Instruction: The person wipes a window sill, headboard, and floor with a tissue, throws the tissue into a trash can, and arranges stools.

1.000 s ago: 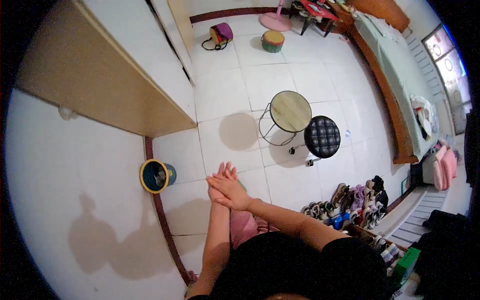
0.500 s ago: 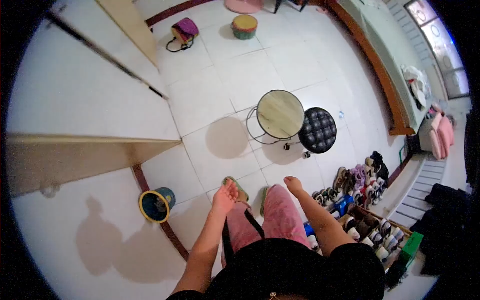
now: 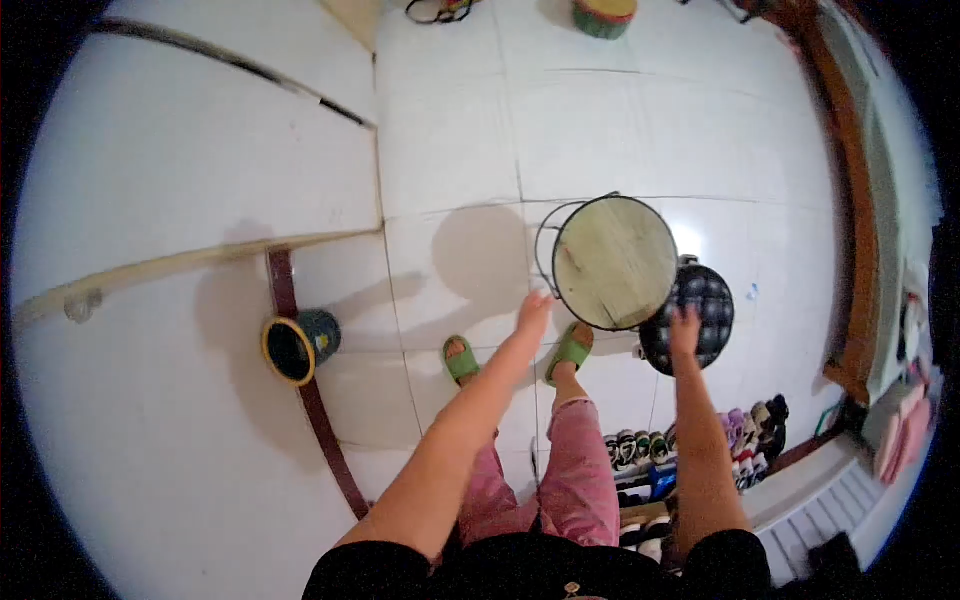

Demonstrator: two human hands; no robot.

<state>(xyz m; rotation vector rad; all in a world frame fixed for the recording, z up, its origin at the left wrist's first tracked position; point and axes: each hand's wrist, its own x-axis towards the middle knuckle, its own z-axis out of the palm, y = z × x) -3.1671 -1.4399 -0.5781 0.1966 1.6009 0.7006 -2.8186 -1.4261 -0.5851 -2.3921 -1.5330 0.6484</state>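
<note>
A small round table (image 3: 614, 262) with a pale wood-look top, dark rim and thin black wire legs stands ahead of my feet. My left hand (image 3: 537, 314) is stretched out near its lower left edge, holding nothing; whether it touches the rim I cannot tell. Beside the table is a round black tufted stool (image 3: 712, 325), partly overlapped by the tabletop. My right hand (image 3: 685, 330) appears above the stool seat, somewhat blurred, with fingers extended and nothing visible in them.
A dark bucket with a yellow rim (image 3: 318, 335) is at the left by the wall. Several shoes (image 3: 640, 447) line the lower right, near a white slatted piece (image 3: 815, 530). A green-and-yellow round stool (image 3: 604, 17) sits at the top; a wooden bed frame (image 3: 852, 250) runs along the right.
Both hands have reached forward: the left towards the table's edge, the right over the black stool. The view has tipped down, and the table and stool appear closer.
</note>
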